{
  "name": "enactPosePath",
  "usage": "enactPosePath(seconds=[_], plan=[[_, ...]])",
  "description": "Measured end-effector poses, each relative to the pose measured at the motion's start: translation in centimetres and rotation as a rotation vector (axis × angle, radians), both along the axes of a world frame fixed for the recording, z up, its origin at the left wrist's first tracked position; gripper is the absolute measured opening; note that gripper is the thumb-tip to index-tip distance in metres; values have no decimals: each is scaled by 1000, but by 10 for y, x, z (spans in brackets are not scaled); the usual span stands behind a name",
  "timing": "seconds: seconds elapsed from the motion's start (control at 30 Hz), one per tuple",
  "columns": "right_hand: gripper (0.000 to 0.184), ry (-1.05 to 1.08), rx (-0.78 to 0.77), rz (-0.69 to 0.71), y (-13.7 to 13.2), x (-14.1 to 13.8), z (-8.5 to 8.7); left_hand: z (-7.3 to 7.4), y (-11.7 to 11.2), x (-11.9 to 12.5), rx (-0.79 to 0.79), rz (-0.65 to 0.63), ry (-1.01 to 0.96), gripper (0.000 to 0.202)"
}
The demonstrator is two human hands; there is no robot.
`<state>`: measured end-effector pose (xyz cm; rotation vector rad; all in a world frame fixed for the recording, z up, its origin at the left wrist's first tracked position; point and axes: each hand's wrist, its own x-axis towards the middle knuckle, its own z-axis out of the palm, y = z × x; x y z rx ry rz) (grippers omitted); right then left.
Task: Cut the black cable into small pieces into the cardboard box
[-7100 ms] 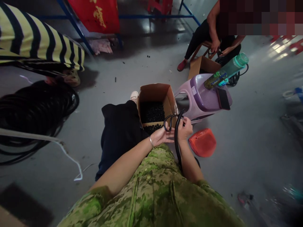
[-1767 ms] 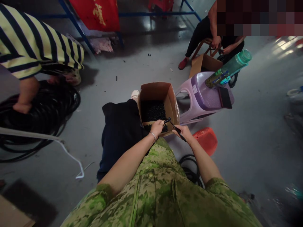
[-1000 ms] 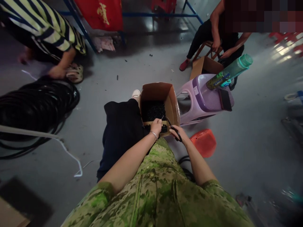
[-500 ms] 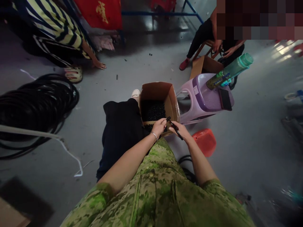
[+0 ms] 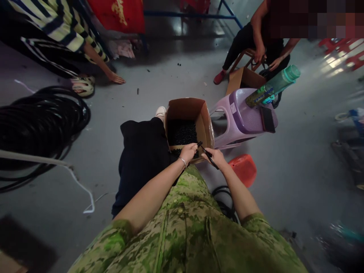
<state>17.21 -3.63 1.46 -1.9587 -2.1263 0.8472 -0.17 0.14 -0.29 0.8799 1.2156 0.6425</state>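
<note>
Over the near edge of an open cardboard box, my left hand is closed in a pinch on a small black rubber piece. My right hand grips a pair of black scissors, whose tips meet the piece just beyond my left fingertips. Many small black pieces lie heaped inside the box beneath my hands. The blades are too small to tell whether they are parted.
A lilac stool on the right bears a green bottle and a phone. An orange-red plastic container lies nearby. Coiled black hose is at left. One person crouches at upper left; another sits at upper right.
My hands keep the same hold on the black piece and the scissors. The scissors look slightly more spread at the handles. The view has shifted a little.
</note>
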Motion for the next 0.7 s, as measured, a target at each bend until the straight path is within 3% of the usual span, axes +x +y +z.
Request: enactPosePath(seconds=[0.17,0.43,0.7], plan=[[29,-93,25,-39,-10,-7,-5,-6,0,1,-29,-7,20,24],[33,110,85,-98,-13,-18,-29,-6,1,3,-119,139,36,16],[32,16,75,-109,-10,-13,-15,-11,2,5,-32,178,74,15]])
